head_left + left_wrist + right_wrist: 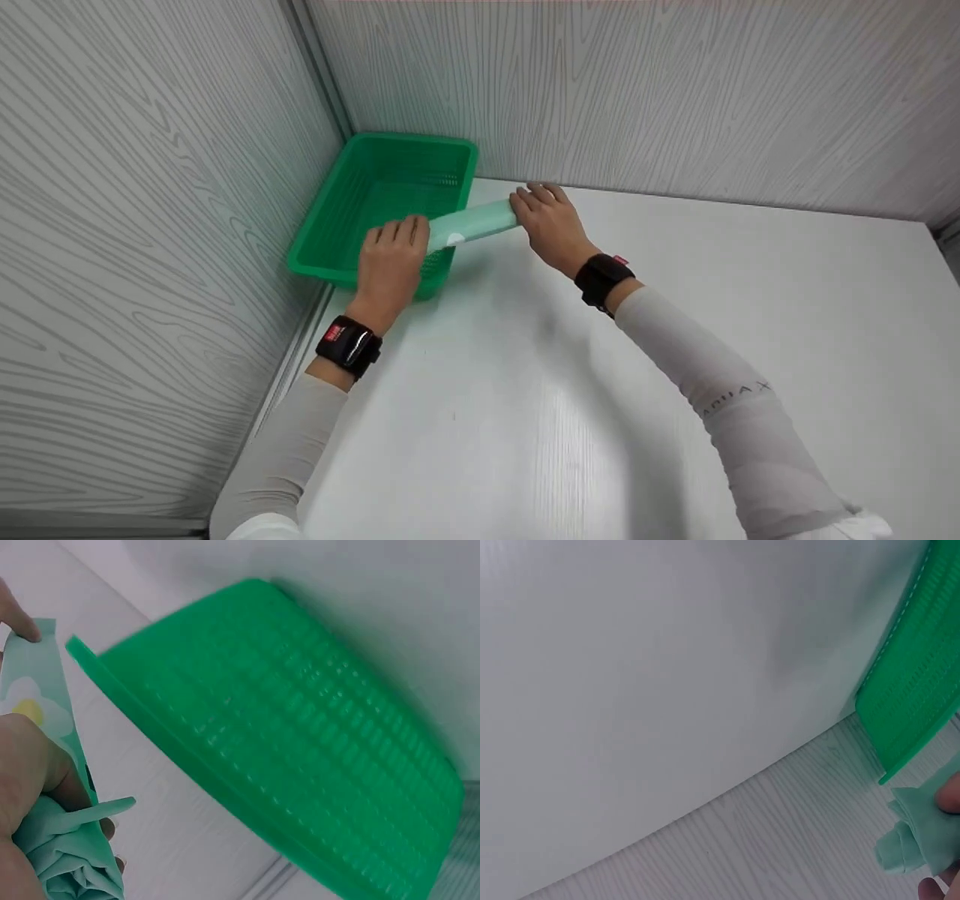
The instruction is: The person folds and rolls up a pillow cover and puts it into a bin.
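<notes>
Both hands (pixel 390 259) (pixel 551 225) grip rolled mint cloth (pixel 474 223) over green basket (pixel 375 202)

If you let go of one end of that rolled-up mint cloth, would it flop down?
Probably: the rolled cloth shows soft folds at its end, so it likely sags. Held by left hand and right hand, it looks light. It might unroll.

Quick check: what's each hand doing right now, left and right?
Left hand: grips one end of the rolled mint cloth.
Right hand: grips the other end.
</notes>
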Available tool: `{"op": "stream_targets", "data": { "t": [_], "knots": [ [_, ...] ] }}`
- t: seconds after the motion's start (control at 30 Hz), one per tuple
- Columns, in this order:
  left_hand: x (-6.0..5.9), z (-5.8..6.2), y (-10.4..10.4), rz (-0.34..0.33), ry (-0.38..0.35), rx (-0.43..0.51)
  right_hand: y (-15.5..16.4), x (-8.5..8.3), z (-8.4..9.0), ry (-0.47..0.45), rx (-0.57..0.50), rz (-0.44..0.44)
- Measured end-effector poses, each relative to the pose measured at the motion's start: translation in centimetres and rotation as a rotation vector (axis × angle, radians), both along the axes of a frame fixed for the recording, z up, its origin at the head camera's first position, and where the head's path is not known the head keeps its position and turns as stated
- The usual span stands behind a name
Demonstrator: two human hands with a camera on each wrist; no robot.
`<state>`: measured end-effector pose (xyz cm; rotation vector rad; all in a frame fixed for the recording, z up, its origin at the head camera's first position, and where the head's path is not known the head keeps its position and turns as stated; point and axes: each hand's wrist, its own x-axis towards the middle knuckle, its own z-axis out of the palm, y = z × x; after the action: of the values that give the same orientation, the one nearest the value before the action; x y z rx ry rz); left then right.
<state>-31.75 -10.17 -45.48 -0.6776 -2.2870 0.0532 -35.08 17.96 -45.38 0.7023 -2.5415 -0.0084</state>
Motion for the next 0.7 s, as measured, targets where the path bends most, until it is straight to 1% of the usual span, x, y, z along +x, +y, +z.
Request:
{"op": "stream_targets", "data": {
  "t": [0.07, 0.13, 0.2, 0.27, 0.33, 0.4, 0.5, 0.6, 0.67, 0.7],
  "knots": [
    [-0.5, 0.2, -0.4, 0.005, -0.007, -0.004, -0.7, -1.0, 0.2, 0.004, 0.002, -0.025],
    [-0.9, 0.4, -1.5, 0.011, -0.026, -0.010, -1.9, -2.0, 0.1, 0.017, -0.006, -0.032],
    [-1.3, 0.6, -3.1, 0.025, -0.051, -0.015, -3.5, -3.3, -0.3, 0.046, -0.023, -0.023],
    [-1.4, 0.6, -5.0, 0.050, -0.077, -0.012, -5.5, -4.5, -0.7, 0.077, -0.047, -0.001],
    [-0.7, 0.2, -7.8, 0.106, -0.112, -0.002, -8.6, -5.7, -1.4, 0.108, -0.065, 0.065],
    [0.3, -0.6, -10.6, 0.169, -0.153, 0.009, -11.7, -6.6, -2.3, 0.130, -0.065, 0.132],
    [1.9, -2.1, -14.0, 0.236, -0.214, 0.025, -15.8, -7.2, -3.4, 0.150, -0.001, 0.193],
    [2.9, -3.4, -15.8, 0.273, -0.247, 0.044, -18.7, -7.4, -4.0, 0.147, 0.055, 0.209],
    [3.2, -4.2, -16.3, 0.293, -0.257, 0.056, -20.1, -7.6, -4.1, 0.120, 0.077, 0.208],
    [3.4, -4.5, -16.4, 0.310, -0.260, 0.058, -20.6, -7.6, -4.1, 0.083, 0.081, 0.201]
  ]
}}
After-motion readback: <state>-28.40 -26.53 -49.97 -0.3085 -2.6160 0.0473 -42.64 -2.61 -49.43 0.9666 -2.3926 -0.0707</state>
